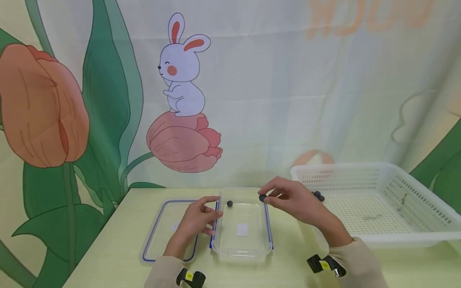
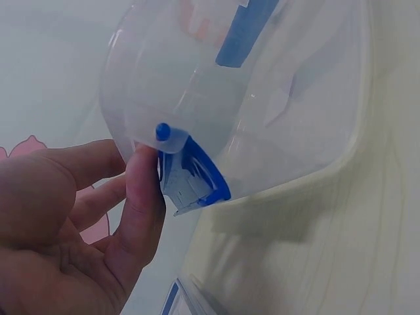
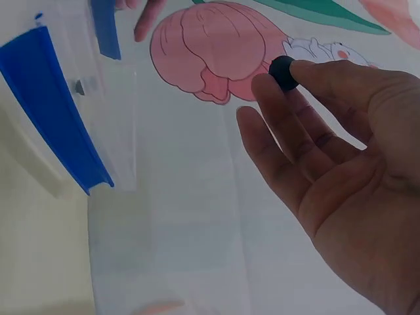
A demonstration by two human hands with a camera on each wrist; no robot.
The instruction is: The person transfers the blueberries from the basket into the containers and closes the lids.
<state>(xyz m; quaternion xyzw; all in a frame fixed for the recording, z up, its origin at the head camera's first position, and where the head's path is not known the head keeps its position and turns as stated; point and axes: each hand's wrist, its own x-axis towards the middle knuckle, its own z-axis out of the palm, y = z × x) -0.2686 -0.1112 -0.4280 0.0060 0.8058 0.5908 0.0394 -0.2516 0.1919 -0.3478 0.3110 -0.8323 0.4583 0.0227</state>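
Note:
Between thumb and fingertips my right hand (image 1: 297,200) pinches a dark round blueberry (image 3: 283,73), held over the right rim of a clear plastic container (image 1: 248,255). Another blueberry (image 1: 229,204) lies inside the container, toward its far left corner. My left hand (image 1: 196,218) grips the container's left rim. In the left wrist view the thumb (image 2: 141,177) presses beside a blue side clip (image 2: 193,170), and the other fingers are partly hidden by the thumb and rim.
A clear lid (image 1: 163,224) with a blue seal lies left of the container, partly under my left forearm. To the right stands a white perforated basket (image 1: 360,239) with several blueberries (image 1: 317,196) near its left side. A printed curtain (image 1: 252,100) hangs behind the table.

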